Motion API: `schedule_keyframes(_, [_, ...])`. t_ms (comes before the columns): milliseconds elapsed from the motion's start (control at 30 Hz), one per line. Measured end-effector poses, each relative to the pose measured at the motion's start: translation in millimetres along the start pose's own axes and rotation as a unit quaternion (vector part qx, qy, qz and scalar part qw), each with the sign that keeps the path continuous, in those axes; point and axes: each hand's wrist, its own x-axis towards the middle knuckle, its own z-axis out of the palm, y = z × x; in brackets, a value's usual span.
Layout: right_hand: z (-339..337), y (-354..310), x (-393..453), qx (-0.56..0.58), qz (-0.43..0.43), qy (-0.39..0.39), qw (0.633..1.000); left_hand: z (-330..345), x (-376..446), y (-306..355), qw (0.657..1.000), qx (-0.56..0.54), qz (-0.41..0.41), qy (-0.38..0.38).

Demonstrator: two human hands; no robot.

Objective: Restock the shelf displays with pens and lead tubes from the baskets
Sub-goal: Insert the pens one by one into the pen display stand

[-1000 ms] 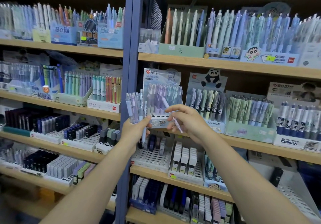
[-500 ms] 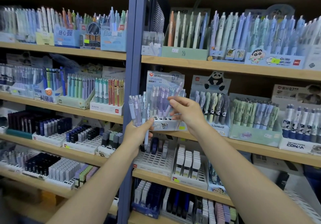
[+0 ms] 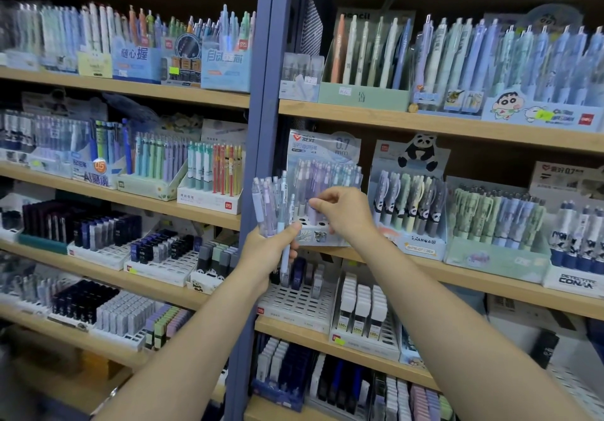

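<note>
My left hand grips a pen bundle. My right hand, at its 3 o'clock, pinches a lilac pen in the 0.7 mm display box.

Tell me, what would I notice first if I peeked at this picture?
Probably the two arms reaching to the middle shelf: the left hand grips a bunch of pastel pens in front of the blue shelf post. The right hand is at a pen in the 0.7 mm display box. Beside that, a panda display stands out.
</note>
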Motion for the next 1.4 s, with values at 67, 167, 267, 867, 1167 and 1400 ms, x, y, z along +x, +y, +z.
schedule_keyframes(67, [0.1,-2.8,1.4,-0.051,0.001,-0.006,0.999,0.0,-0.9,1.2,1.0,0.0,-0.006,-0.005])
schedule_keyframes(167, [-1.2,-5.3,2.7,-0.089,0.007,-0.024,0.996,0.3,-3.8,4.2,1.0,0.003,-0.009,-0.02])
schedule_keyframes(267, [-9.9,-7.6,-1.7,-0.126,-0.006,-0.007,0.992,-0.3,-7.6,7.2,0.999,-0.005,-0.016,-0.05])
schedule_keyframes(867, [-46.3,6.5,-36.8,0.397,0.148,-0.082,0.902,8.8,-30.0,2.9,0.99,-0.018,-0.035,-0.135])
schedule_keyframes(1167, [-40.2,5.9,-41.4,0.282,0.091,-0.063,0.953,13.7,-31.5,2.1,0.997,0.005,0.0,-0.072])
schedule_keyframes(1400, [-64.8,16.4,-19.8,0.221,0.051,0.062,0.972,14.3,-29.1,1.2,0.995,0.019,-0.024,-0.092])
